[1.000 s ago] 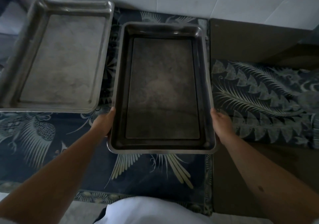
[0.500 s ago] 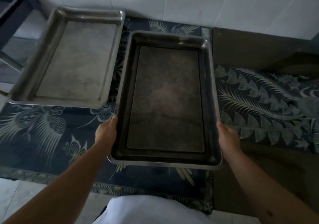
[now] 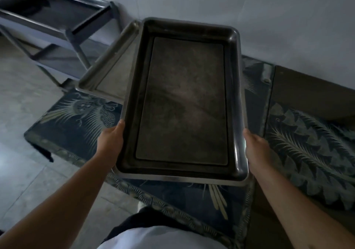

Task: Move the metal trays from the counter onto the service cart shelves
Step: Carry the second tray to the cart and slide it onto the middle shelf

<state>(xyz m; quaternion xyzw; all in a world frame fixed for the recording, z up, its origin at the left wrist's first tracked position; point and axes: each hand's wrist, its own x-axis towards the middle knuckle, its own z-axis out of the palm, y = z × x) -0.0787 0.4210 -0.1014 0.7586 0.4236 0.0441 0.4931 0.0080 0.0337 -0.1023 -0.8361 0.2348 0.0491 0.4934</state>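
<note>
Above the counter (image 3: 80, 133), both hands, left (image 3: 110, 141) and right (image 3: 256, 147), are gripping the tray (image 3: 182, 103) by its long rims, probably needing level carrying toward the cart (image 3: 57, 18).

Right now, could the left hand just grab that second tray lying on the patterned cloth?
Probably not yet. The left hand grips one long edge of the dark tray, as the right hand does the other, and that tray hides part of the second tray. The hand would need freeing first.
</note>
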